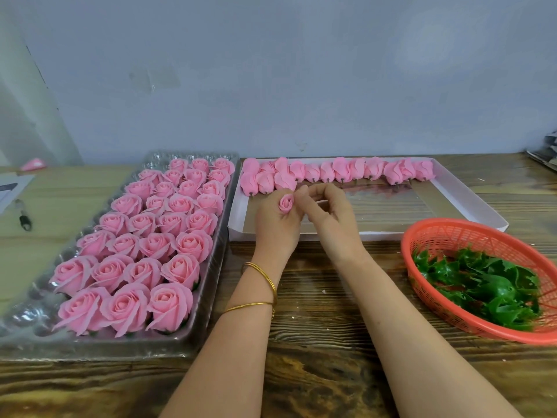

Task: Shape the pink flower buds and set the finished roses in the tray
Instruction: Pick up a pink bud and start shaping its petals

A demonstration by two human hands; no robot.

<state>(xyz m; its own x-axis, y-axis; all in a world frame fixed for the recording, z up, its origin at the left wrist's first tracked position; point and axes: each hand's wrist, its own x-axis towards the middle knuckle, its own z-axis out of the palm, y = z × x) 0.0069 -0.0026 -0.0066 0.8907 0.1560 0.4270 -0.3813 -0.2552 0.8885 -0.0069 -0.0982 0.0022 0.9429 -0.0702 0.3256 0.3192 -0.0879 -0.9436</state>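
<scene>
The left hand [275, 220] curls round a pink bud [286, 205] and holds it over the near left corner of the white box [391, 236]. The right hand [327, 214] pinches the bud's edge with its fingertips [303, 191]. More buds [340, 173] lie in a row at the back of the box. Left of the box sits the clear tray [180, 345], nearly full of open roses [156, 245]. Right of the box is a red basket [452, 233] of green leaves [482, 285]. All rest on the wooden table [316, 327].
</scene>
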